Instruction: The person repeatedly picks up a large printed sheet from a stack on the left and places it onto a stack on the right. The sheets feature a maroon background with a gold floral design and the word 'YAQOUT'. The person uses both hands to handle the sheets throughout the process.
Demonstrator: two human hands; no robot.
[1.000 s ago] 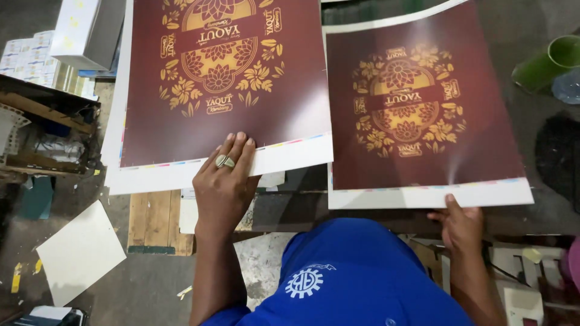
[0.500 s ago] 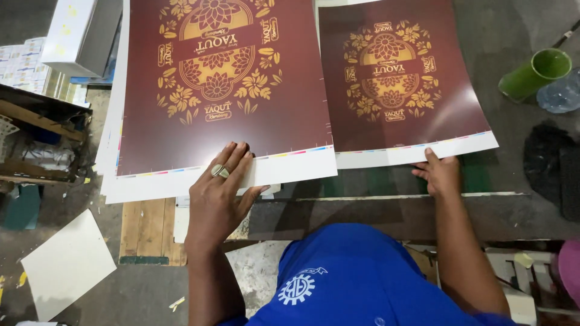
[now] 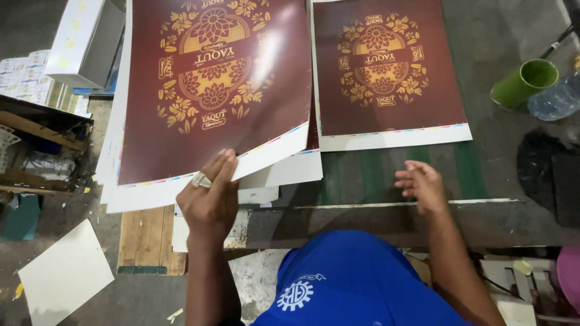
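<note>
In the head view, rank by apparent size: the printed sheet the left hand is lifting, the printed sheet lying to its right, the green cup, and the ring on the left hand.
1. Lifted printed sheet, though it is raised nearer the camera, so partly unsure.
2. Flat printed sheet.
3. Green cup.
4. Ring on the left hand.

Even, fairly bright overhead light, broad white glare patch on the glossy maroon printed sheet [image 3: 211, 90], soft shadows under the sheet stack, floor corners dimmer, wide-angle bending at edges, focus mostly sharp
</note>
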